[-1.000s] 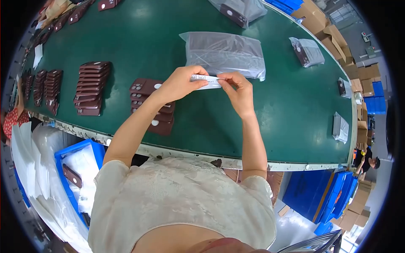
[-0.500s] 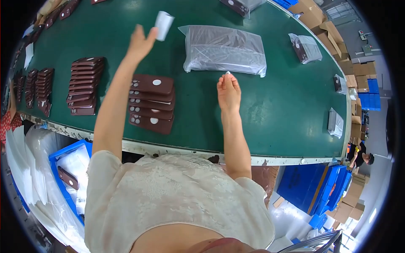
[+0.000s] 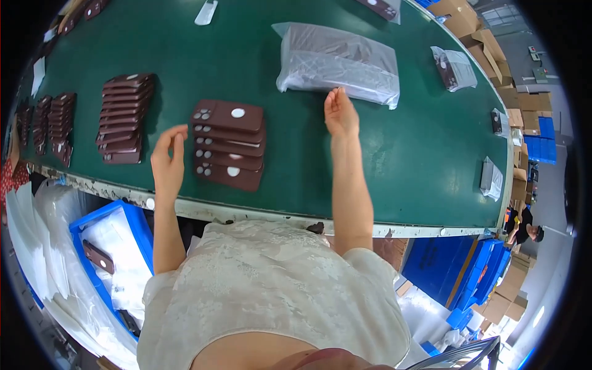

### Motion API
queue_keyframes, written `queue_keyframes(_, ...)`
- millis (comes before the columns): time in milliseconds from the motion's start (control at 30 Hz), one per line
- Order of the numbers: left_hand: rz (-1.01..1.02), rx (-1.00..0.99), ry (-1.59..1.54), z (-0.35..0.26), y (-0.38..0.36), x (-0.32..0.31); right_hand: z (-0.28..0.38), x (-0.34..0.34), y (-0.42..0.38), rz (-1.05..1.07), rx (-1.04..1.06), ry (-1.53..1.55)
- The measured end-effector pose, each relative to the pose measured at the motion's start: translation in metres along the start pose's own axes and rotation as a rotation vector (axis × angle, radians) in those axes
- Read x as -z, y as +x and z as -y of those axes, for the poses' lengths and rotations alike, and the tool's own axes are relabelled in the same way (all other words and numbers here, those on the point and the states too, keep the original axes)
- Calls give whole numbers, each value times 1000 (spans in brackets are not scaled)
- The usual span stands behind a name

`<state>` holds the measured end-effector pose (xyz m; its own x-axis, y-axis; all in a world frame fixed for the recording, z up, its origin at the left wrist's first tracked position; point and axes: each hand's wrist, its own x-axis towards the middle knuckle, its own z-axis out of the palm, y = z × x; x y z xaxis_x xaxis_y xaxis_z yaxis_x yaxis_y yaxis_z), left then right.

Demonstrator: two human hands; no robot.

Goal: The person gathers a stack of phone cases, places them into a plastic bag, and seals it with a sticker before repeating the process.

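Note:
My left hand [image 3: 168, 157] is over the green table, just left of a row of overlapping brown phone cases [image 3: 229, 145]. Its thumb and forefinger are apart and nothing shows between them. My right hand [image 3: 341, 114] is at the near edge of a long clear plastic bag [image 3: 339, 61] packed with brown items. Its fingertips are pinched together; whatever they hold is hidden. A small white sheet or card [image 3: 206, 12] lies at the far side of the table.
More brown cases [image 3: 125, 120] overlap in rows to the left. Smaller bagged cases [image 3: 455, 69] lie along the right edge. Below the table's near edge [image 3: 277, 217] is a blue bin [image 3: 102, 216] with a case inside. Cartons and a person [image 3: 525, 227] are at the far right.
My left hand has let go of the white sheet and come back toward the phone cases. My right hand has moved slightly forward to the bag's edge; the small white piece at its fingertips is not distinguishable now.

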<state>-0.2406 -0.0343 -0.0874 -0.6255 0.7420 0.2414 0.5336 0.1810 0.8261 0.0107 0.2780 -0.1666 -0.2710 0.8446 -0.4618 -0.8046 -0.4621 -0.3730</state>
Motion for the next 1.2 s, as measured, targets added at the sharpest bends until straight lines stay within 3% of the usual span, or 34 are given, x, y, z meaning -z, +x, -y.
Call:
queue_keyframes(33, 12, 170, -165, 6, -20, 4, 8, 0, -3, 18, 8, -249)
queue_keyframes(67, 2, 192, -158, 10, -38, 9, 13, -2, -5, 44, 10, -501)
queue_keyframes(100, 142, 361, -221, 8, -55, 12, 9, -10, -9, 82, 8, -754)
queue_keyframes(133, 272, 527, -291, 5, -70, 15, 1, -22, -19, 99, -19, -770)
queue_keyframes(167, 237, 543, -292, 2, -83, 17, -7, -36, -38, 179, 26, -1006)
queue_keyframes(233, 467, 867, -542, -8, -101, 17, -24, -62, -69, 365, 143, -1467)
queue_keyframes(267, 436, 880, -547, -10, -106, 13, -40, -69, -78, 393, 123, -1474)
queue_keyframes(333, 184, 930, -1104, -12, -109, -2, -68, -78, -97, 1046, 448, -1656)
queue_keyframes(367, 159, 927, -1105, -14, -107, -8, -75, -80, -103, 1071, 441, -1649)
queue_keyframes(467, 165, 811, -1212, -16, -88, -32, -87, -88, -120, 1328, 800, -1950)
queue_keyframes(500, 178, 720, -1210, -16, -81, -42, -86, -90, -127, 1359, 800, -1948)
queue_keyframes(567, 211, 538, -1196, -12, -64, -52, -78, -92, -145, 1318, 793, -2028)
queue_keyframes(633, 263, 546, -1053, -20, -38, -39, -75, -94, -146, 1305, 793, -2074)
queue_keyframes(700, 322, 558, -904, -8, -14, -36, -71, -91, -138, 1103, 577, -2049)
queue_keyframes(767, -169, 265, -308, 17, 8, -37, -74, -90, -134, 1007, 480, -2022)
queue_keyframes(800, -172, 273, -306, 22, 16, -39, -77, -88, -137, 1042, 523, -1945)
queue_keyframes(900, 47, -34, -546, 5, 34, -47, -85, -67, -155, 1122, 593, -1795)
queue_keyframes(1000, 176, -81, -524, 4, 30, -48, -97, -37, -162, 751, 887, -1680)
queue_keyframes(1033, 257, -94, -509, 4, 24, -47, -97, -32, -162, 758, 873, -1684)
queue_keyframes(1067, 252, -78, -507, 4, 18, -49, -97, -27, -161, 789, 893, -1714)
queue_keyframes(1167, 47, 224, -616, -10, 6, -56, -92, -21, -169, 871, 952, -1794)
queue_keyframes(1200, -19, 67, -565, -20, 2, -51, -87, -32, -173, 897, 984, -1804)
